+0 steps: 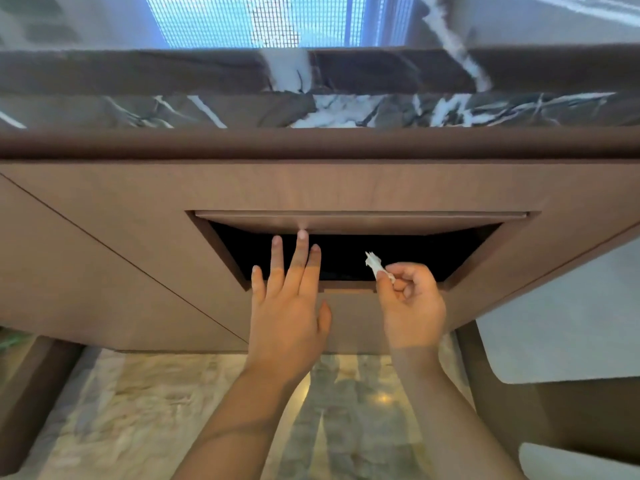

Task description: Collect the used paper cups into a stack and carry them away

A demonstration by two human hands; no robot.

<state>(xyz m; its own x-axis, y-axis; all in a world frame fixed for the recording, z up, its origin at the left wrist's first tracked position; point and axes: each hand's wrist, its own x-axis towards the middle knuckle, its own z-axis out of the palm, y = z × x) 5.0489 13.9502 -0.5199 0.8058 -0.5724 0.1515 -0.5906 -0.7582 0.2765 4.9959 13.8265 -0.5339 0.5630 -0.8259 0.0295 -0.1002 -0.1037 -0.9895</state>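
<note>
Where the cups are I cannot tell; the only paper in view is a small white scrap (pixel 375 266). It sits in front of the dark opening (pixel 398 258), toward its lower middle, and sticks up and to the left out of the right hand (pixel 412 306). That hand pinches the scrap between thumb and forefinger, with the other fingers curled in, and it hovers at the opening's lower edge.

The left hand (pixel 287 323) is just left of the scrap and apart from it. It is spread flat, with straight fingers pointing up across the opening's left part. Its middle fingertip (pixel 302 234) touches the lower edge of the flap (pixel 381 223), and the thumb lies below the opening.

The flap hangs along the top of the opening and is tilted inward. Nothing can be made out in the dark behind it.

The opening is cut into the brown front of a cabinet (pixel 104 237). Above the opening runs a dark counter (pixel 242 109) with white veins, and above that is a bright mesh window (pixel 242 19). Below the opening, past both forearms, lies a pale marbled floor (pixel 156 410).
</note>
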